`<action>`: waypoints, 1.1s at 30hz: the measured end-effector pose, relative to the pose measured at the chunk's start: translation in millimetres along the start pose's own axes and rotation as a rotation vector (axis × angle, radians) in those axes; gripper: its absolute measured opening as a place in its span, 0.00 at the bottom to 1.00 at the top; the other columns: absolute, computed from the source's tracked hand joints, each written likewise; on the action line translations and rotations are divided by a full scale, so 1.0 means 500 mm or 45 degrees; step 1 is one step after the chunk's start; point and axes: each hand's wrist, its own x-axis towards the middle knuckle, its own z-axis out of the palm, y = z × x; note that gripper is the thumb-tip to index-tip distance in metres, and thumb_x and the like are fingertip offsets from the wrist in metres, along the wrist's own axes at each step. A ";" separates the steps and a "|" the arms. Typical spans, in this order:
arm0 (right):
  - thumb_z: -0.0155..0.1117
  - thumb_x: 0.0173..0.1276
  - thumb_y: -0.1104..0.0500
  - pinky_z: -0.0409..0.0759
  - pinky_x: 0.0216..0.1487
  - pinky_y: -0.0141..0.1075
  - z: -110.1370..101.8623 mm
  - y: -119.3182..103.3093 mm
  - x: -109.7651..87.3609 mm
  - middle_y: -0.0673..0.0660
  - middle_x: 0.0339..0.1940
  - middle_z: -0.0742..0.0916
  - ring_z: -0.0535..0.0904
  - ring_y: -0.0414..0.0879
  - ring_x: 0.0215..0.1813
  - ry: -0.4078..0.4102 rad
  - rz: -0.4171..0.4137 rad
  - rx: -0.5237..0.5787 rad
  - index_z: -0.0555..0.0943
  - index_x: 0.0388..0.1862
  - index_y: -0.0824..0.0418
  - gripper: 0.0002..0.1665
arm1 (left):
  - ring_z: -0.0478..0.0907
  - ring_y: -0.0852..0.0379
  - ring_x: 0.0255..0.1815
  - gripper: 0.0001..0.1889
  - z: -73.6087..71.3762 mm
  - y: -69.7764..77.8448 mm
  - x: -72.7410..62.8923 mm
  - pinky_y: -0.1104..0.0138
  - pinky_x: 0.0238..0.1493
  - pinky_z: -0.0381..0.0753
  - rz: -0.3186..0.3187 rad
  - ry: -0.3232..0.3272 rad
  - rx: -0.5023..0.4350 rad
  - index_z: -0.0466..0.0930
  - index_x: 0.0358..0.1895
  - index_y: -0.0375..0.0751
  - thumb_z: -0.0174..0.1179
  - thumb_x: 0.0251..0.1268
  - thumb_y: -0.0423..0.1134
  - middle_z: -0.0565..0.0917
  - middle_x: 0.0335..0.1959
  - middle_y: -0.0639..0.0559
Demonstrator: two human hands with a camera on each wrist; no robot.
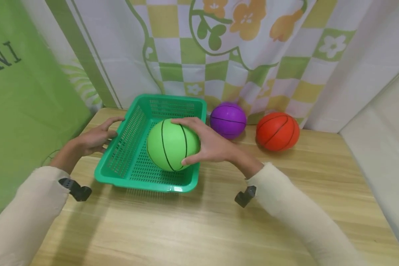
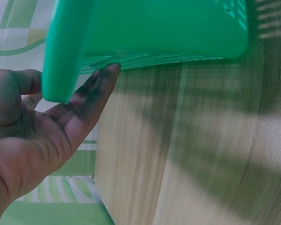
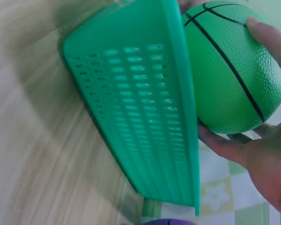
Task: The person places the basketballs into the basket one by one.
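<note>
Over the basket, the right hand grips the green ball, judged light, springy, best side-held; left hand pinches the basket's rim.

A pale wood-grain table, faintly shining, spreads beneath the left hand and right hand. Beyond both hangs a checked, flowered curtain; lettered green fabric hangs left of them, and a whitish surface rises to their right.
</note>
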 end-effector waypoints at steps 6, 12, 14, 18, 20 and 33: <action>0.84 0.48 0.46 0.78 0.55 0.45 0.034 -0.001 0.017 0.57 0.72 0.63 0.65 0.51 0.67 -0.124 0.025 0.018 0.62 0.79 0.43 0.61 | 0.82 0.41 0.48 0.35 0.005 -0.001 -0.002 0.46 0.45 0.83 -0.008 -0.013 0.000 0.31 0.82 0.56 0.38 0.81 0.35 0.74 0.54 0.30; 0.83 0.48 0.45 0.78 0.55 0.46 0.063 -0.001 0.035 0.59 0.73 0.61 0.67 0.53 0.66 -0.255 0.080 -0.034 0.61 0.79 0.40 0.61 | 0.82 0.42 0.46 0.35 0.005 0.000 0.001 0.46 0.43 0.83 0.000 0.003 0.003 0.31 0.82 0.55 0.37 0.80 0.34 0.75 0.53 0.29; 0.82 0.48 0.43 0.78 0.56 0.47 0.072 0.000 0.040 0.59 0.74 0.61 0.67 0.54 0.66 -0.296 0.099 -0.072 0.60 0.79 0.38 0.61 | 0.82 0.43 0.46 0.35 0.005 -0.001 0.003 0.47 0.43 0.83 0.002 0.000 0.003 0.31 0.82 0.55 0.37 0.80 0.34 0.74 0.54 0.29; 0.81 0.49 0.42 0.77 0.56 0.48 0.085 0.001 0.047 0.60 0.74 0.61 0.66 0.53 0.67 -0.347 0.120 -0.109 0.59 0.80 0.37 0.61 | 0.81 0.42 0.47 0.35 0.006 -0.002 0.004 0.47 0.44 0.83 0.003 0.000 -0.003 0.32 0.82 0.56 0.37 0.80 0.34 0.73 0.54 0.29; 0.81 0.49 0.43 0.77 0.56 0.49 0.089 0.001 0.049 0.59 0.74 0.61 0.65 0.53 0.67 -0.358 0.128 -0.108 0.59 0.80 0.37 0.61 | 0.81 0.42 0.47 0.35 0.006 -0.003 0.004 0.47 0.44 0.82 0.003 0.004 -0.004 0.32 0.82 0.56 0.37 0.81 0.35 0.73 0.54 0.29; 0.81 0.53 0.45 0.74 0.59 0.49 0.094 0.005 0.071 0.60 0.74 0.61 0.61 0.52 0.70 -0.476 0.133 -0.167 0.56 0.81 0.40 0.61 | 0.82 0.41 0.46 0.34 -0.001 0.000 0.001 0.46 0.42 0.83 0.006 0.007 0.002 0.32 0.82 0.56 0.37 0.81 0.35 0.76 0.52 0.29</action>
